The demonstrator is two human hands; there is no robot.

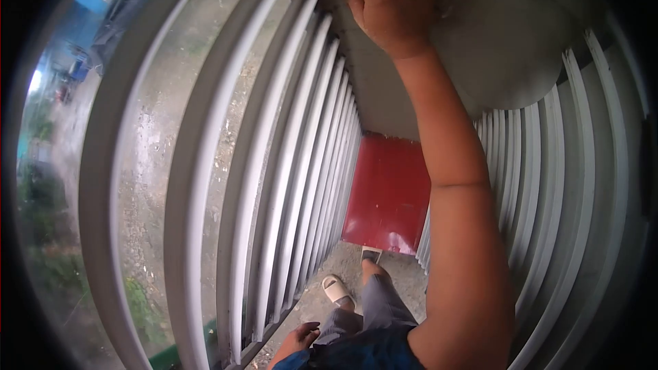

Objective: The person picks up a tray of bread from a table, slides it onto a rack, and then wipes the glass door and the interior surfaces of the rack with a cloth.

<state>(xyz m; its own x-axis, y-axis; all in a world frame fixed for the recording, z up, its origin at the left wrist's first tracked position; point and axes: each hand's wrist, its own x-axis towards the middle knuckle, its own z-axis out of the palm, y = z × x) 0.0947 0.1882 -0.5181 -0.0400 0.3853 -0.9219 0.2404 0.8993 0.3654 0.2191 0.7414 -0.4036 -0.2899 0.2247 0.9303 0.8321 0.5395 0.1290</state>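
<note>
My right hand [397, 17] is raised at the top of the view, its fingers spread over a grey flat surface [384, 89]. It looks laid against that surface, though the fingertips are partly cut off and the area beside them is blurred. Low down, near the bottom edge, my left hand [300, 339] hangs beside my body next to the white slats [240, 233]. Its fingers are loosely bent and a little apart, with nothing visible in them.
White slats also line the right side [586, 164]. A red panel [387, 192] stands between the two rows. Below it are my feet in light sandals [336, 289] on a rough floor [404, 270]. Ground and greenery show through the left slats.
</note>
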